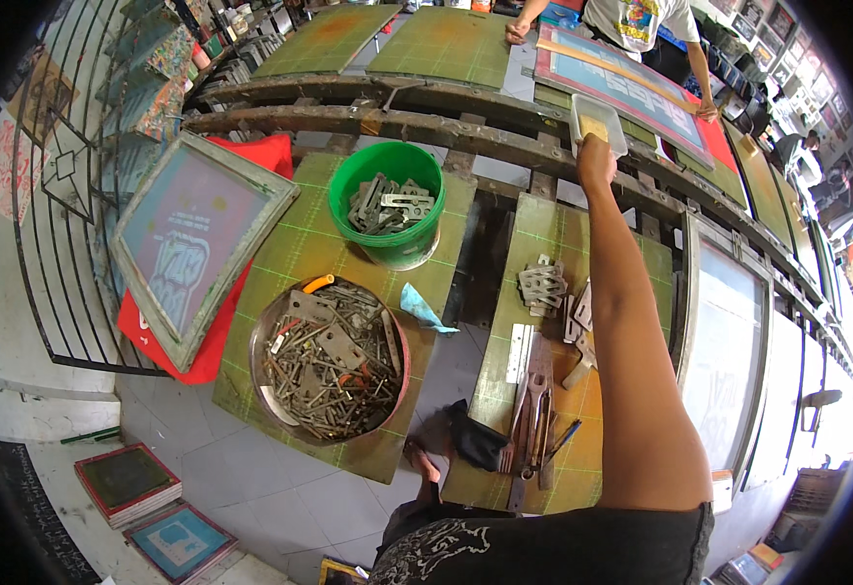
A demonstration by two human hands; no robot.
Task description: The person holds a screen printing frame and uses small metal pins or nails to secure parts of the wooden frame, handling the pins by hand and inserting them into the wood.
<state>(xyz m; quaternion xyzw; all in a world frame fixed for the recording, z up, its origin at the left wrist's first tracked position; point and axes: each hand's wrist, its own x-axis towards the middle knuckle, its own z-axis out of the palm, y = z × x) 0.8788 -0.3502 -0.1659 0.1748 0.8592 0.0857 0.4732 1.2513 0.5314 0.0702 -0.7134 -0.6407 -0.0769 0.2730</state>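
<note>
My right hand (pixel 597 156) reaches up past the rails, closed on a translucent plastic container (pixel 613 128) with a yellow block (pixel 592 127) in it. My left hand is out of view. Below the outstretched arm, metal plates (pixel 541 286), a white ruler (pixel 519 353) and wrenches (pixel 534 409) lie on a green gridded board (pixel 495 370), with a black cloth (pixel 477 437) at its edge. On the left board stand a green bucket of metal brackets (pixel 412 244) and a round tub of bolts and hardware (pixel 397 380), with a light blue rag (pixel 421 305) between them.
A co-worker (pixel 631 24) stands across the rails (pixel 368 124), hands at a printing screen (pixel 621 83). Another person (pixel 797 151) is farther right. A framed screen (pixel 192 244) rests on red fabric at left; another (pixel 724 341) stands at right. Stacked frames (pixel 129 483) lie low at left.
</note>
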